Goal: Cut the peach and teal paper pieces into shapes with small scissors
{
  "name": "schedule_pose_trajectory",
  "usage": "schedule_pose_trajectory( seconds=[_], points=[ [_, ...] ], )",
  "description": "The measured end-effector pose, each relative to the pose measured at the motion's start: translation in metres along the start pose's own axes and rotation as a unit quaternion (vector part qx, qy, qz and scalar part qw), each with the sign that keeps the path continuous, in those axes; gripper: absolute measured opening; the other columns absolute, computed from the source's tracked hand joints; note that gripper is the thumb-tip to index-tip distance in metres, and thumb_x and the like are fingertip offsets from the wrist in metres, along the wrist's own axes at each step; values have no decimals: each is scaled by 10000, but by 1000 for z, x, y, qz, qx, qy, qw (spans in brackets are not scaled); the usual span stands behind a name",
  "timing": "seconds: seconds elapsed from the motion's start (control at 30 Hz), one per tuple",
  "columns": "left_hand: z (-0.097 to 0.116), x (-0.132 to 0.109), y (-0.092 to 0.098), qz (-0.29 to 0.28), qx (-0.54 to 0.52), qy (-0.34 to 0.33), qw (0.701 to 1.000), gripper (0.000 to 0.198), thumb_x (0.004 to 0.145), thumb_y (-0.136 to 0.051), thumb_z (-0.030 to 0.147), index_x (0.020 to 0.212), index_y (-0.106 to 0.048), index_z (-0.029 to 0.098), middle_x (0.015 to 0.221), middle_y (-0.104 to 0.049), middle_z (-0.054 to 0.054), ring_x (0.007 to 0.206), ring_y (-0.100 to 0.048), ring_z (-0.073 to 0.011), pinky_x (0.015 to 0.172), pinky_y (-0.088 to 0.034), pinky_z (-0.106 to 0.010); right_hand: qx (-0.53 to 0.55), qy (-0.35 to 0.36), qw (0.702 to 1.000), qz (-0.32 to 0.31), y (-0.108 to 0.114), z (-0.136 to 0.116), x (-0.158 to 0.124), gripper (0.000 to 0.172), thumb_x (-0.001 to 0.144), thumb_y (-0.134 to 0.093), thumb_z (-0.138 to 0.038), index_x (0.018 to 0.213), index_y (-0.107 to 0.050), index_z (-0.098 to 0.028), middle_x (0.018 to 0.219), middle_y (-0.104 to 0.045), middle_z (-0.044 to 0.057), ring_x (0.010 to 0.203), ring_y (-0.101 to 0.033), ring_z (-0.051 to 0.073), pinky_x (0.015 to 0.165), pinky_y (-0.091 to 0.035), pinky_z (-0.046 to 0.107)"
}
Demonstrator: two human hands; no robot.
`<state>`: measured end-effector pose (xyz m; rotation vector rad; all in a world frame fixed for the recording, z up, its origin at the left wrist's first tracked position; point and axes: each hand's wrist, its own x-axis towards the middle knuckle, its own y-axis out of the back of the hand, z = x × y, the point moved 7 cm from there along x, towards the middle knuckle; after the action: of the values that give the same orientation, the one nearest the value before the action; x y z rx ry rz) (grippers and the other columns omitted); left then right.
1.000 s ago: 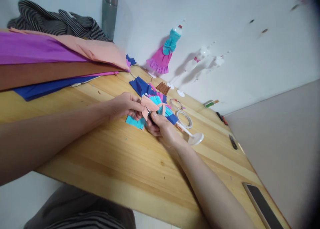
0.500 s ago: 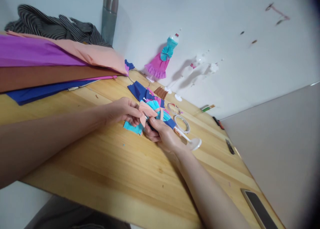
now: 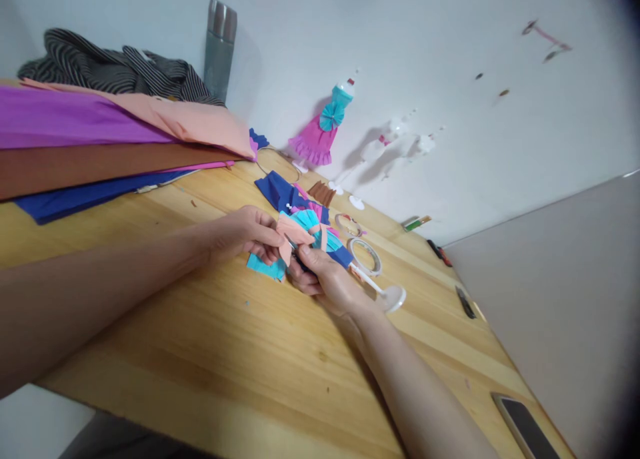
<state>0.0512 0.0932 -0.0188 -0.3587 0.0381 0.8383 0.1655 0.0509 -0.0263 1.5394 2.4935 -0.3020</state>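
My left hand pinches a small peach paper piece near the middle of the table. My right hand is closed around scissors, whose blades lie at the peach piece. Behind the hands is a doll form in cyan pleated paper and dark blue paper, lying on its side with its white stand to the right. A flat cyan piece rests beneath my left hand.
Stacked coloured paper sheets and striped cloth lie left, beside a bottle. A dressed doll form stands by the wall. Tape rolls, a cutter and a phone lie right.
The whole view has shifted slightly, so things appear lower. Both hands keep their hold, and the scissor blades now lie at a slightly different angle on the peach paper.
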Motion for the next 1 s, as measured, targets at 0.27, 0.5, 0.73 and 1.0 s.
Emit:
schedule_pose_trajectory(
  seconds=[0.27, 0.5, 0.73, 1.0],
  points=[
    [0, 1, -3, -15, -8, 7, 1000, 328, 623, -732, 212, 904, -744, 43, 658, -699, -93, 547, -584, -117, 599, -464, -259, -6, 2, 1000, -1, 0, 1, 0, 484, 784, -597, -625, 626, -473, -184, 491, -242, -90, 436, -125, 69, 426, -36, 247],
    [0, 2, -2, -7, 2, 5, 1000, 291, 612, -734, 213, 841, -744, 35, 646, -701, -106, 558, -596, -128, 596, -466, -261, -16, 3, 1000, 0, -1, 0, -2, 494, 787, -591, -635, 632, -478, -180, 487, -241, -92, 430, -133, 66, 425, -38, 251],
    [-1, 1, -1, -5, 0, 2, 1000, 250, 603, -720, 195, 797, -735, 38, 615, -687, -91, 535, -583, -118, 580, -466, -251, -24, 7, 1000, -4, -2, -1, -1, 522, 775, -596, -661, 614, -437, -190, 494, -257, -91, 429, -140, 61, 416, -45, 246],
    [-1, 2, -1, -1, 5, -1, 1000, 228, 599, -701, 200, 767, -733, 49, 599, -684, -75, 527, -590, -118, 582, -479, -247, -38, 9, 999, 13, -1, 1, -2, 522, 788, -578, -671, 631, -458, -188, 488, -250, -93, 432, -145, 66, 418, -53, 251]
  ],
)
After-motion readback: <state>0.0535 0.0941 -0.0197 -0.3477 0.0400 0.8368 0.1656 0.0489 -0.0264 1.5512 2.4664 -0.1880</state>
